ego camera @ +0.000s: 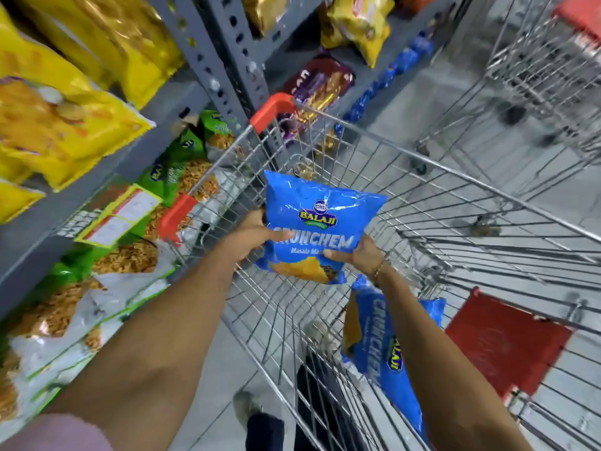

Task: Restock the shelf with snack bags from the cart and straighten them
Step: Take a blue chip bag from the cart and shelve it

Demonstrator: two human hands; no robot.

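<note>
I hold a blue Balaji Crunchem snack bag (320, 222) upright above the wire cart (455, 203). My left hand (252, 237) grips its left edge with the thumb across the front. My right hand (356, 252) grips its lower right corner. A second blue Crunchem bag (390, 353) lies on its side inside the cart, below my right forearm. The grey metal shelf (81, 196) runs along the left. It holds yellow snack bags (58, 125) on the upper level and green and white snack bags (107, 281) on the level below.
A red child-seat flap (500, 343) sits at the cart's near right. A second wire cart (536, 66) stands at the far right on the grey floor. Purple packets (315, 89) and more yellow bags (361, 24) fill the farther shelf bay. My shoes (247, 408) show under the cart.
</note>
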